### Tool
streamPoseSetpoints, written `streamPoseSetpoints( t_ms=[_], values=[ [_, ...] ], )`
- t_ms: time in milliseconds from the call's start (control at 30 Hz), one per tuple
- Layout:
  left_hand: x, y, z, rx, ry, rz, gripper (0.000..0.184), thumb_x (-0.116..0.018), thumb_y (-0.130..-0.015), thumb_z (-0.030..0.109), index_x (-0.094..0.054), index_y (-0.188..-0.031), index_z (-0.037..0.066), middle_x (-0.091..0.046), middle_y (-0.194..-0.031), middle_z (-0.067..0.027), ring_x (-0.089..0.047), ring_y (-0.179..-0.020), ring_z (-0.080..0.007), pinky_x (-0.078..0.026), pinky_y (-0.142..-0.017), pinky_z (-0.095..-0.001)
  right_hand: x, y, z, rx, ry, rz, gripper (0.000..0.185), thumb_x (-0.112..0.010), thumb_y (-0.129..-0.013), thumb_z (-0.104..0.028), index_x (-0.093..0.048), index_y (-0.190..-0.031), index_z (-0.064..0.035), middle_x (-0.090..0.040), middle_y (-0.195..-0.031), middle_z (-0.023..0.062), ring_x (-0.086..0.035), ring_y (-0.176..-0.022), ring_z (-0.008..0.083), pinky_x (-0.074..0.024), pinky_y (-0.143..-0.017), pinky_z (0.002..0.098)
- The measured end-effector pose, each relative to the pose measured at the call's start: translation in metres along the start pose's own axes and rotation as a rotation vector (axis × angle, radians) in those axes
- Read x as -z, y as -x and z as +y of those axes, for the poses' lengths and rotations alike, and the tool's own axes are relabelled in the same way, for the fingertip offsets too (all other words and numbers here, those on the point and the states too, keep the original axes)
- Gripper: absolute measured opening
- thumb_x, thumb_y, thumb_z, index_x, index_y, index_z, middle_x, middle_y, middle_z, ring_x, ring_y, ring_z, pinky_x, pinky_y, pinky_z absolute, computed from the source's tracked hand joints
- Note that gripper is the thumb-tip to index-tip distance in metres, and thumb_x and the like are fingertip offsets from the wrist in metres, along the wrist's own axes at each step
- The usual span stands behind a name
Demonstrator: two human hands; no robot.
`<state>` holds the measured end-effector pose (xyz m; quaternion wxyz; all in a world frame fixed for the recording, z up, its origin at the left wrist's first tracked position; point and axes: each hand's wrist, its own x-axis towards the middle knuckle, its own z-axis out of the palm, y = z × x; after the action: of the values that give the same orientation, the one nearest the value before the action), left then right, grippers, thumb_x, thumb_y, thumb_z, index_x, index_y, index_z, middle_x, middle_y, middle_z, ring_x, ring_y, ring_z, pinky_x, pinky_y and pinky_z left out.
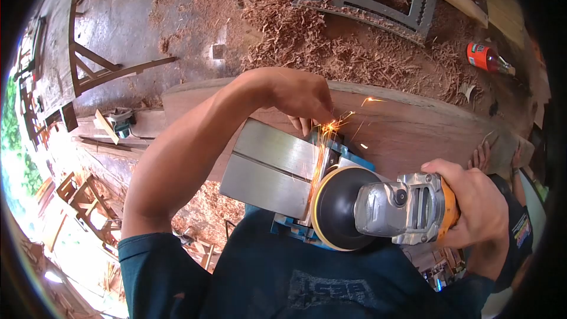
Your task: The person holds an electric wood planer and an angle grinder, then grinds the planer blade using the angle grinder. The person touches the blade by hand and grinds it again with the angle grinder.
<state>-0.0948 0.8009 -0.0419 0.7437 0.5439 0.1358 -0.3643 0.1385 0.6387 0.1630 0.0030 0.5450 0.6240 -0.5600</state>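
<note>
My right hand [475, 201] grips the orange and silver body of an angle grinder [401, 207]. Its round black disc with a yellow rim [342, 207] meets the middle of an upturned electric planer [269, 168]. The planer's flat metal sole faces up, with blue housing showing at the edges, and it rests close against my body. Orange sparks fly along the line beside the disc toward my left hand [298, 97]. That hand's fingers curl down at the planer's far side, their tips partly hidden.
A long wooden board [425, 124] lies beyond the planer. Wood shavings [295, 29] cover the floor, with a metal triangle frame [407, 0] and a red-labelled bottle [490, 59] among them. Another person's hand [481, 156] is near the board's right end.
</note>
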Motion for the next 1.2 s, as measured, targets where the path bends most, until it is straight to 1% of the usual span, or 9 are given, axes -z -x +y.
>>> streamPoseSetpoints(
  t_ms=[167, 267, 433, 567, 700, 800, 933, 1033, 1200],
  values=[
    [-0.002, 0.0, -0.002, 0.019, 0.025, 0.022, 0.044, -0.062, -0.094, 0.039, -0.073, -0.107, -0.001, -0.074, -0.093, -0.0117, -0.07, -0.086, -0.0189, -0.057, -0.08, -0.0334, -0.003, -0.001, 0.012, -0.025, -0.088, 0.013, 0.083, -0.086, -0.063, -0.025, -0.046, -0.133, -0.0038, -0.069, -0.095, 0.0188, -0.071, -0.08, 0.0368, -0.0576, -0.071, 0.0403],
    [-0.001, 0.006, 0.011, 0.094, -0.02, 0.051, 0.047, -0.06, -0.096, 0.042, -0.072, -0.107, -0.002, -0.073, -0.095, -0.0124, -0.07, -0.087, -0.019, -0.057, -0.08, -0.0327, -0.001, -0.005, 0.012, -0.034, -0.086, 0.016, 0.084, -0.086, -0.063, -0.023, -0.045, -0.133, -0.0044, -0.069, -0.098, 0.0195, -0.071, -0.081, 0.0376, -0.0575, -0.072, 0.0405],
    [-0.003, 0.006, 0.012, 0.116, 0.078, 0.067, 0.052, -0.058, -0.097, 0.045, -0.071, -0.106, -0.004, -0.072, -0.098, -0.0136, -0.07, -0.088, -0.0193, -0.057, -0.079, -0.032, 0.002, -0.01, 0.014, -0.047, -0.075, 0.021, 0.084, -0.086, -0.062, -0.022, -0.044, -0.133, -0.0045, -0.069, -0.098, 0.0193, -0.07, -0.083, 0.0392, -0.0569, -0.072, 0.0408],
    [-0.001, 0.007, 0.014, 0.137, 0.089, 0.058, 0.054, -0.057, -0.098, 0.046, -0.07, -0.108, -0.005, -0.071, -0.1, -0.0149, -0.07, -0.089, -0.0197, -0.057, -0.079, -0.0317, 0.002, -0.012, 0.02, -0.081, -0.068, 0.038, 0.085, -0.088, -0.057, -0.024, -0.049, -0.13, -0.002, -0.068, -0.095, 0.0165, -0.07, -0.083, 0.0366, -0.0547, -0.072, 0.0377],
    [0.0, 0.006, 0.015, 0.15, 0.112, 0.042, 0.054, -0.055, -0.1, 0.044, -0.07, -0.109, -0.006, -0.071, -0.102, -0.0177, -0.07, -0.089, -0.0217, -0.057, -0.082, -0.0324, 0.003, -0.012, 0.024, -0.1, -0.098, 0.054, 0.086, -0.088, -0.057, -0.024, -0.048, -0.131, -0.0024, -0.068, -0.097, 0.0166, -0.07, -0.087, 0.036, -0.0546, -0.076, 0.0375],
    [0.001, 0.006, 0.012, 0.129, 0.052, 0.04, 0.051, -0.056, -0.099, 0.042, -0.07, -0.109, -0.006, -0.072, -0.101, -0.0174, -0.07, -0.091, -0.0216, -0.057, -0.083, -0.0329, 0.004, -0.009, 0.027, -0.092, -0.087, 0.078, 0.086, -0.088, -0.057, -0.024, -0.048, -0.13, -0.0025, -0.068, -0.099, 0.0163, -0.071, -0.088, 0.0345, -0.0547, -0.078, 0.0364],
    [0.004, 0.002, 0.005, 0.08, 0.083, -0.016, 0.044, -0.062, -0.096, 0.034, -0.07, -0.11, -0.006, -0.073, -0.097, -0.016, -0.071, -0.09, -0.0211, -0.057, -0.084, -0.0333, 0.005, -0.008, 0.03, -0.12, -0.116, 0.075, 0.087, -0.089, -0.057, -0.023, -0.047, -0.13, -0.0025, -0.068, -0.099, 0.0154, -0.072, -0.089, 0.0326, -0.0548, -0.079, 0.035],
    [0.005, 0.004, 0.005, 0.038, 0.094, -0.051, 0.039, -0.066, -0.093, 0.03, -0.07, -0.111, -0.005, -0.074, -0.095, -0.0154, -0.071, -0.09, -0.021, -0.058, -0.084, -0.0329, 0.008, -0.012, 0.029, -0.087, -0.118, 0.054, 0.086, -0.09, -0.061, -0.019, -0.045, -0.132, -0.0009, -0.069, -0.098, 0.0185, -0.072, -0.089, 0.034, -0.0569, -0.078, 0.0371],
    [0.007, 0.006, 0.009, 0.031, 0.018, -0.061, 0.037, -0.068, -0.092, 0.027, -0.071, -0.112, -0.003, -0.074, -0.097, -0.0154, -0.072, -0.09, -0.0217, -0.058, -0.083, -0.0321, 0.01, -0.016, 0.026, -0.11, -0.12, 0.028, 0.086, -0.09, -0.062, -0.02, -0.045, -0.132, -0.0012, -0.069, -0.098, 0.0193, -0.072, -0.089, 0.0361, -0.0567, -0.077, 0.0384]
  ],
)
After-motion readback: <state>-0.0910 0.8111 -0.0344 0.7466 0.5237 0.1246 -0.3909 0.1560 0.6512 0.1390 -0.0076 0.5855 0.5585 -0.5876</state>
